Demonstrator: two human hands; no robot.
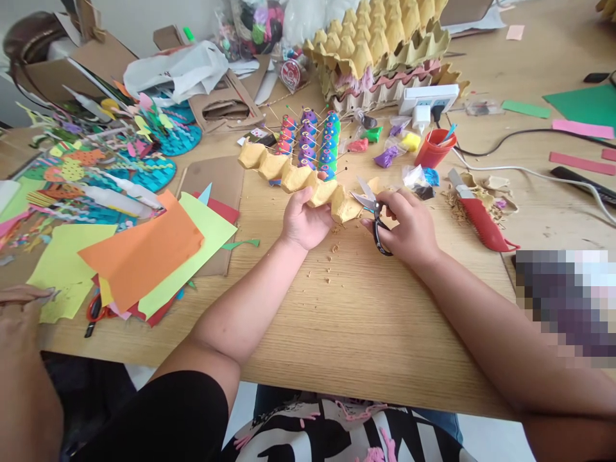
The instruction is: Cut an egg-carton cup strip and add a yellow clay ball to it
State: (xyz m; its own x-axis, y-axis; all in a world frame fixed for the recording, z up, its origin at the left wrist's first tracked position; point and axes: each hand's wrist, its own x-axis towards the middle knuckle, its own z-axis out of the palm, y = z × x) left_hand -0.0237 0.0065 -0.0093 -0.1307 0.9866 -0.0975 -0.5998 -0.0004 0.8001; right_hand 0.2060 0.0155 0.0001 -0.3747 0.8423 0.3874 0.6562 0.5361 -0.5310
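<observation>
My left hand [308, 221] grips a strip of yellow egg carton [293, 176] from below, its cups in a row slanting down to the right. In my right hand [409, 224] is a pair of black-handled scissors [378, 215], blades apart beside the strip's right end cup. Whether the blades touch the carton I cannot tell. Just behind the strip stand painted egg-carton pieces stuck with thin sticks: a red and blue one [286, 133], a purple one [308, 131] and a blue and green one [330, 144]. Small carton scraps [330, 269] lie on the table below my hands.
Stacked egg trays [380, 48] rise at the back, beside a white power strip [428, 99]. A red cup [434, 147] and a red-handled knife [484, 218] are on the right. Coloured paper [144, 250] covers the left, where another person's hand [22, 301] rests.
</observation>
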